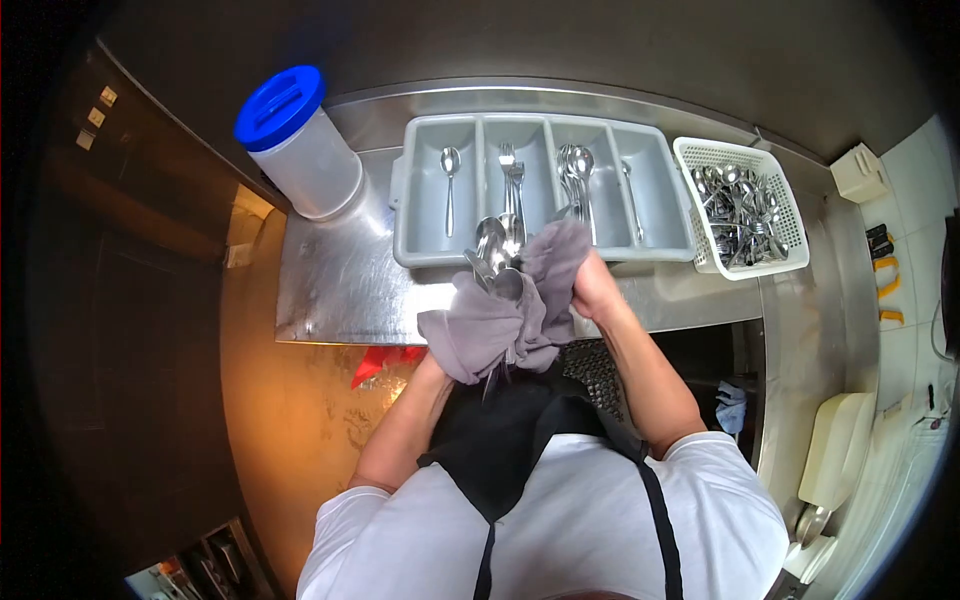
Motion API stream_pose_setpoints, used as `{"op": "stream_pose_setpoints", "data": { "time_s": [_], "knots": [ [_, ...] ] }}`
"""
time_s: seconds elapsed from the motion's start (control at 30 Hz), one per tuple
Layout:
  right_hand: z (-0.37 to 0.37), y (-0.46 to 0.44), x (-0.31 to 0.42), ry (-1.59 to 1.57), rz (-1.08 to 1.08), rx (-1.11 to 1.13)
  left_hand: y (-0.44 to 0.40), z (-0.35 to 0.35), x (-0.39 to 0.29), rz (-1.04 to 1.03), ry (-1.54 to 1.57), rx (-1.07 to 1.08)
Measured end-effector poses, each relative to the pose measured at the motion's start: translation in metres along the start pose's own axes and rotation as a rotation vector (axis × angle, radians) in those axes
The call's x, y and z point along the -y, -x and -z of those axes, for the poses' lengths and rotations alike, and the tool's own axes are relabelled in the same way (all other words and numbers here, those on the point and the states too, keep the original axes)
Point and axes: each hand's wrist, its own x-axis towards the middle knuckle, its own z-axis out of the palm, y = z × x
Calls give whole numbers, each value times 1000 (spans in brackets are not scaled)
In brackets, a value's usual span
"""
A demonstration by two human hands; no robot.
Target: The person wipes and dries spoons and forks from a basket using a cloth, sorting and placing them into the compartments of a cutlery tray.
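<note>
A bunch of spoons (492, 245) rises out of a grey-purple cloth (480, 330) in front of my chest, with some handles poking out below. My left hand (436, 370) grips this bunch through the cloth, which covers its fingers. On the other side my right hand (597, 288) is closed on a raised fold of the same cloth, its fingertips hidden. Just beyond is a grey cutlery tray (420, 190) with four compartments: a spoon (450, 185) in the leftmost, forks (512, 175) beside it, several spoons (580, 165) in the third, and a small spoon (632, 195) in the rightmost.
A white perforated basket (710, 262) full of mixed cutlery stands right of the tray. To its left is a translucent container (310, 165) with a blue lid (281, 106). All three rest on a steel counter (345, 300), whose front edge runs just beyond my forearms.
</note>
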Motion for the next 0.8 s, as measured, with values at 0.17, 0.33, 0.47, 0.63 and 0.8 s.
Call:
{"op": "stream_pose_setpoints", "data": {
  "time_s": [0.17, 0.33, 0.47, 0.63, 0.8],
  "knots": [
    [-47, 10, -2, 313, 150, -137, 2, -7, -1, 12, 253, 71],
    [-22, -6, 13, 902, 558, -442, 8, -10, 5, -90, -230, -97],
    [-3, -10, 4, 638, 412, -514, 18, -5, -14, -114, -971, -208],
    [-76, -3, -40, 632, 194, -259, 11, -3, 2, -276, -525, -431],
    [-99, -45, -31, 422, -153, -146, 34, 29, 16, -299, -618, -445]
  ]
}}
